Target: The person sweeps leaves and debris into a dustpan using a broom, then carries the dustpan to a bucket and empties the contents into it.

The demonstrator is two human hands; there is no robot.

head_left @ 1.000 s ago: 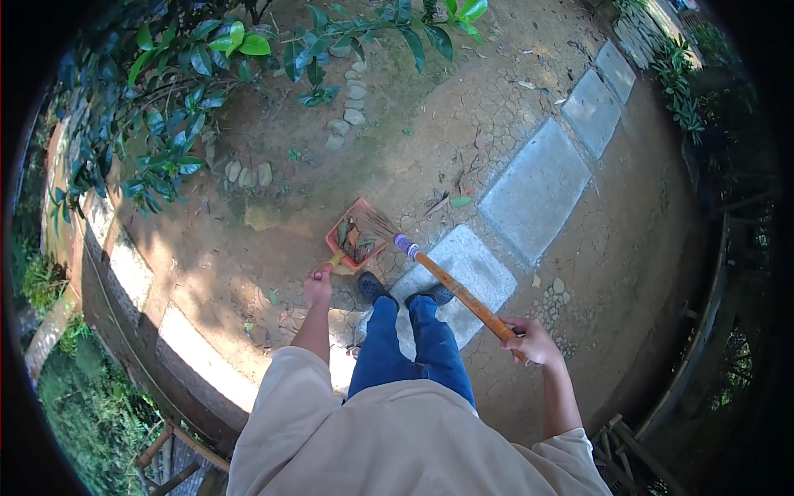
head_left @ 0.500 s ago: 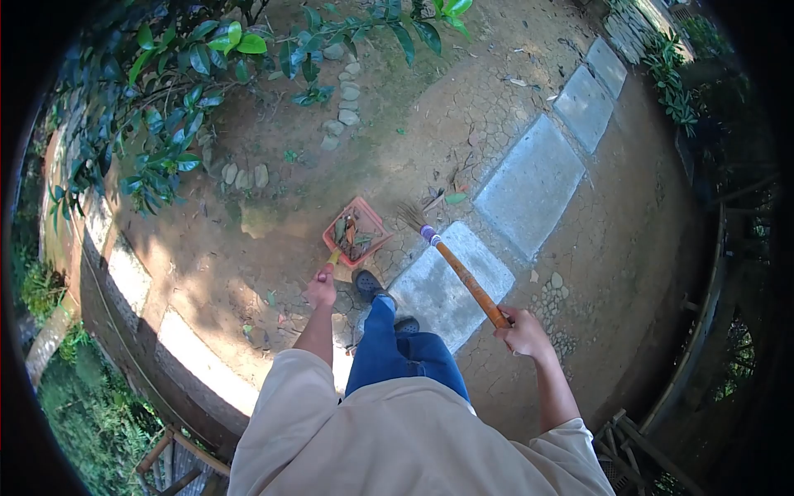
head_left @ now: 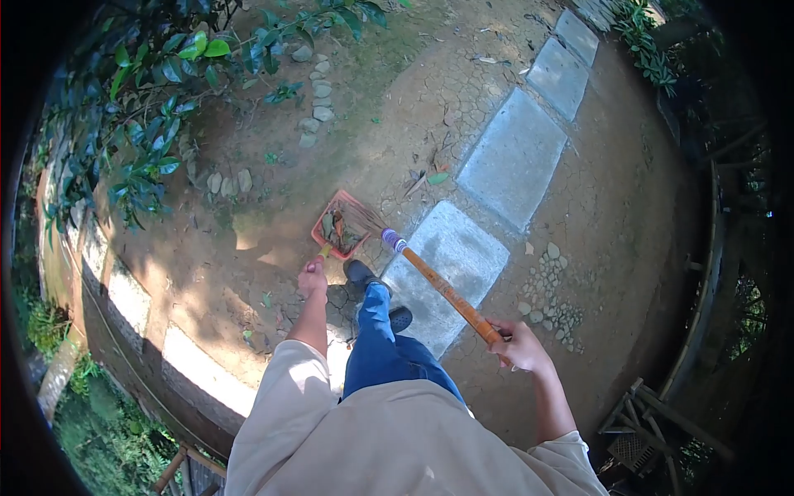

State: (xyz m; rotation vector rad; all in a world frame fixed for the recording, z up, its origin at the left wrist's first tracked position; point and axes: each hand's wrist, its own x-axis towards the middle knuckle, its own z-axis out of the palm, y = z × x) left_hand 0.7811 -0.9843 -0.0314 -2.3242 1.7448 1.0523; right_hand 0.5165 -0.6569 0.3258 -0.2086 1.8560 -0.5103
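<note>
My left hand (head_left: 313, 279) is closed around the yellow-green handle of a red-orange dustpan (head_left: 351, 198). Dry leaves (head_left: 335, 225) lie inside the pan, which is low over the bare soil ahead of my feet. In my right hand (head_left: 523, 347) is a broom (head_left: 447, 289), gripped near the upper end of its orange-brown stick. Purple and white binding wraps the base of its bristles. The bristle ends (head_left: 361, 215) reach across the right rim of the dustpan and overlap the leaves in this view.
Concrete slabs (head_left: 513, 157) run away to the upper right. A green leaf (head_left: 437, 178) and dry bits lie past the nearest slab. Pebbles (head_left: 552, 298) are set in the soil at right. A leafy shrub (head_left: 157, 124) overhangs the upper left, and a bamboo railing (head_left: 653, 422) stands lower right.
The broom's bristles have swung left, from beside the dustpan to over its right rim. My left hand keeps its grip on the dustpan, and the view has shifted slightly.
</note>
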